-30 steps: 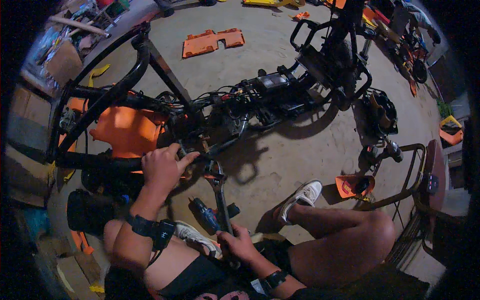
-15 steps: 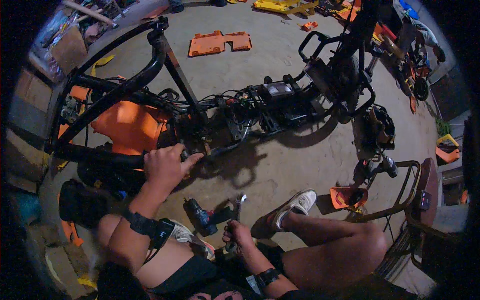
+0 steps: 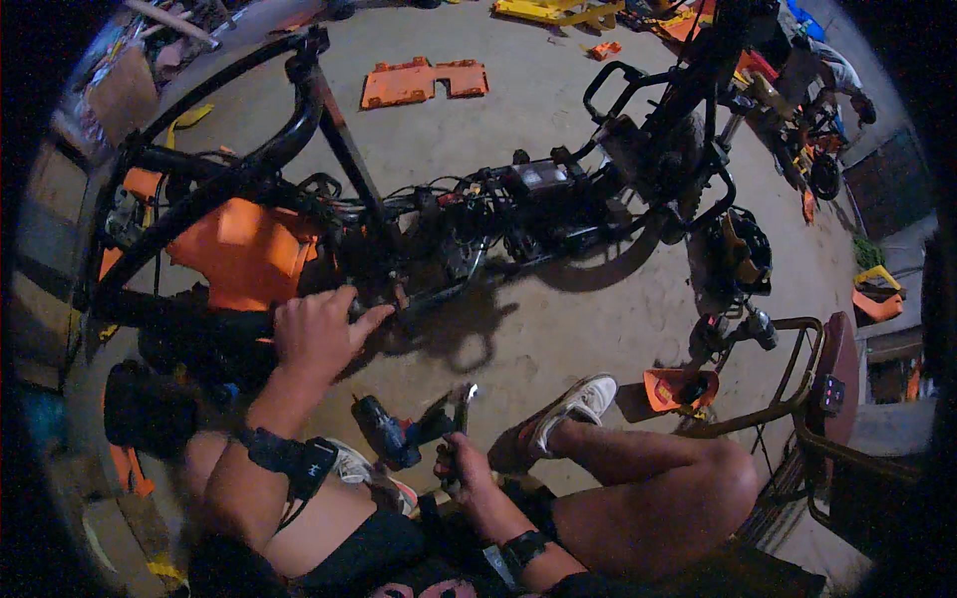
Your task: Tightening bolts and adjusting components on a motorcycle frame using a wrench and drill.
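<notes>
A stripped motorbike frame [image 3: 344, 154] of black tubes stands across the floor before me, its wiring and battery-like box [image 3: 543, 177] exposed. My left hand [image 3: 319, 334] is at the frame's lower near side, beside an orange body panel [image 3: 244, 254]. Its fingers curl over a dark part and the thumb reaches right; what they grip is hidden. Lower down, between my knees, my right hand [image 3: 464, 466] is closed around the handle of a wrench [image 3: 464, 404], whose bright end points up and away. This wrench touches nothing on the frame.
A cordless drill [image 3: 387, 431] lies on the floor by my left shoe. An orange cup-like part [image 3: 680, 389] and another power tool [image 3: 750, 329] lie to the right, near a metal-framed seat [image 3: 832, 389]. Beyond the frame lies a flat orange panel [image 3: 424, 83]. Another person [image 3: 837, 80] is at the far right.
The whole view has shifted slightly, so the scene sits a little further left. My left hand stays at the frame, and my right hand still holds the wrench low, its angle slightly changed.
</notes>
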The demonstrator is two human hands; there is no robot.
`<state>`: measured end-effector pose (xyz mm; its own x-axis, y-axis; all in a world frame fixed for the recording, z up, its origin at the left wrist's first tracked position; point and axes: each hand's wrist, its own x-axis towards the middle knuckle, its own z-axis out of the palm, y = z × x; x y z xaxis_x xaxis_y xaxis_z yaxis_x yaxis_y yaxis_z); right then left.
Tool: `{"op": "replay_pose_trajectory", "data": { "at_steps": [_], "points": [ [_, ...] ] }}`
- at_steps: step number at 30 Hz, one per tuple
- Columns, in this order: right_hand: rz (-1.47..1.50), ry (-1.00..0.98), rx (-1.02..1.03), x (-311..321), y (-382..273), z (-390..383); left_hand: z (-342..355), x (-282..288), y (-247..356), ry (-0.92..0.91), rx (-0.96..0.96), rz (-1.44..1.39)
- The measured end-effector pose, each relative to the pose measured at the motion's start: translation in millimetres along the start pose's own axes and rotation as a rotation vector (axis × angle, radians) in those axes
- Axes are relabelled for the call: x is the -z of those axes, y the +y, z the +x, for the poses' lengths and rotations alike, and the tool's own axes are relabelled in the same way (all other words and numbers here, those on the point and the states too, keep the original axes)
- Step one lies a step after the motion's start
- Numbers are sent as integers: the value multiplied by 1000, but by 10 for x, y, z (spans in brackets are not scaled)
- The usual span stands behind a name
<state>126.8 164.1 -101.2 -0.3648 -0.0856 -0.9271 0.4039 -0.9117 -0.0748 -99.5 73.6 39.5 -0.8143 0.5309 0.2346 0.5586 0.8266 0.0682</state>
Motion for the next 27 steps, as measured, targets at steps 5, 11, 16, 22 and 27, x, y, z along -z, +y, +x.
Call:
{"op": "replay_pose_trajectory", "data": {
  "at_steps": [5, 11, 16, 22, 27],
  "points": [
    [-29, 36, 111, 261, -20, 201, 71, -236, 139, -42, -1, -63],
    [-91, 53, 15, 37, 175, 120, -31, 14, -64, -16, -6, 101],
    [19, 94, 66, 115, 63, 69, 24, -195, 30, 31, -34, 46],
    [-11, 40, 40, 41, 133, 59, 3, -41, -45, -26, -6, 92],
    [34, 53, 46, 62, 99, 65, 15, -131, -13, -19, -6, 78]
  ]
}}
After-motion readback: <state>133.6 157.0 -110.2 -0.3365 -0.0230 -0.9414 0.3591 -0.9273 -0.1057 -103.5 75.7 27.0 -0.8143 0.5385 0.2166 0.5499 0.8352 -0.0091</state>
